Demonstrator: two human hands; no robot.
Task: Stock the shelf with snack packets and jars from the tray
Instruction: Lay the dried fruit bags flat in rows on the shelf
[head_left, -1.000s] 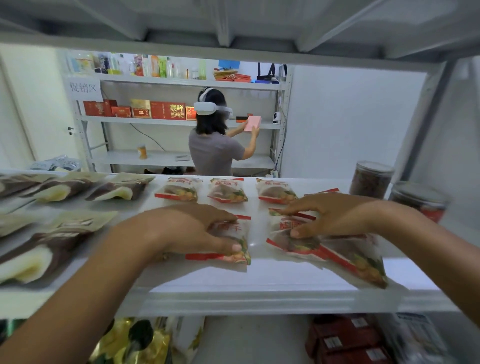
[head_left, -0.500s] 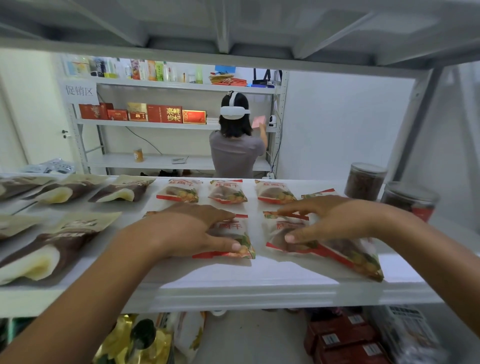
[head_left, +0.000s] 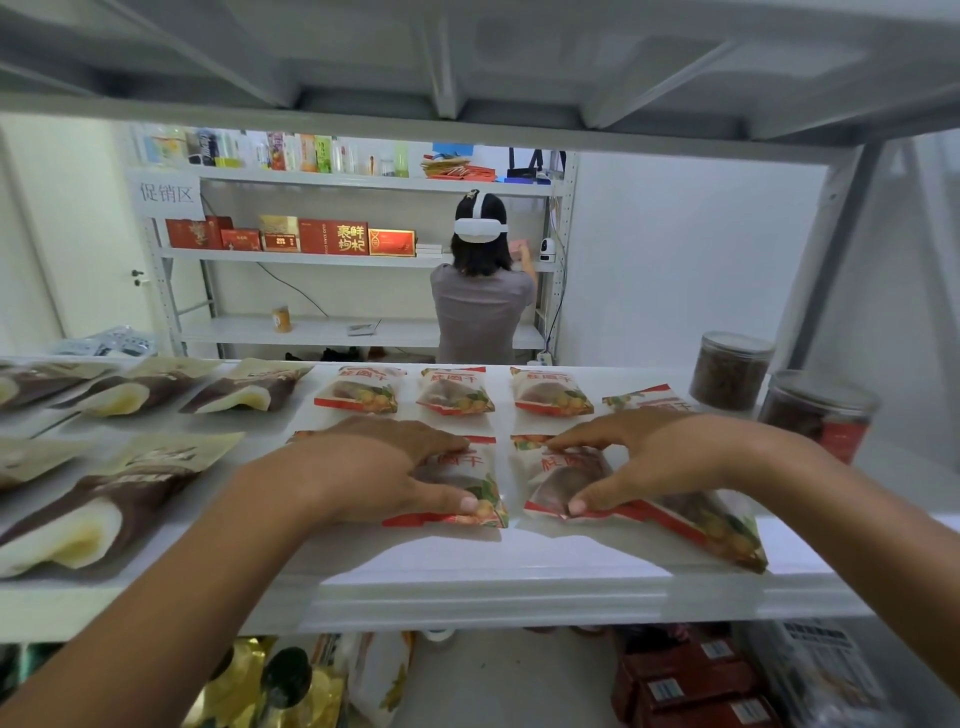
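Right hand (head_left: 660, 457) slid the right packet (head_left: 563, 478) straight.
Each hand pinches one: left hand (head_left: 363, 467), the left packet (head_left: 467, 467). Jars (head_left: 730, 371) are on the shelf (head_left: 519, 571); a crooked packet (head_left: 717, 525) waits.

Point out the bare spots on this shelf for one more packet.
Free: the front strip of shelf before the red packets; the corner between the tilted packet and front jar. Crowded: the left, full of brown packets.

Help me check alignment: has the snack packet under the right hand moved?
Yes. The snack packet turned squarer to the shelf's front edge, sliding slightly left.
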